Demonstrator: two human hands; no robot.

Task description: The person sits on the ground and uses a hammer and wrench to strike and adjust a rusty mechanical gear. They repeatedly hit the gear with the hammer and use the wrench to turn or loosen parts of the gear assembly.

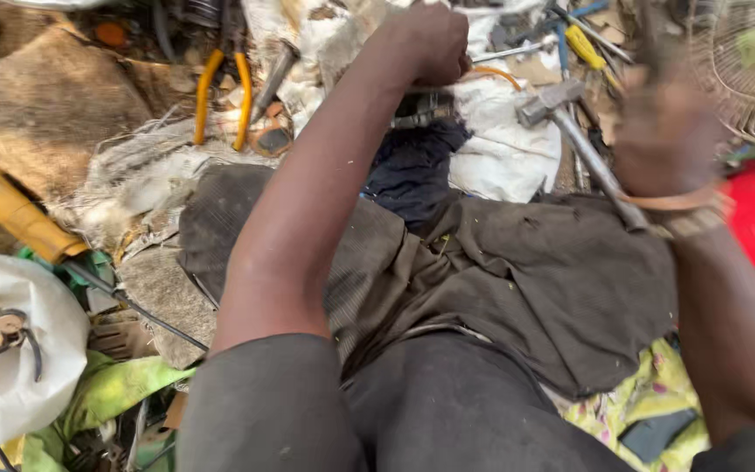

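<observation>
Your right hand (pixel 668 140) is wrapped tight around the hammer (pixel 561 109), blurry, raised over your left fist (pixel 425 44), which is pinning something I can't make out on the white cloth (pixel 500 149); a crooked swing could smash those knuckles

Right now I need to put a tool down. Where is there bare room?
The dark cloth between the left arm and the hammer lies bare, as does the brown sacking left of the pliers. Around the left hand and the right hand, tools crowd together.
</observation>
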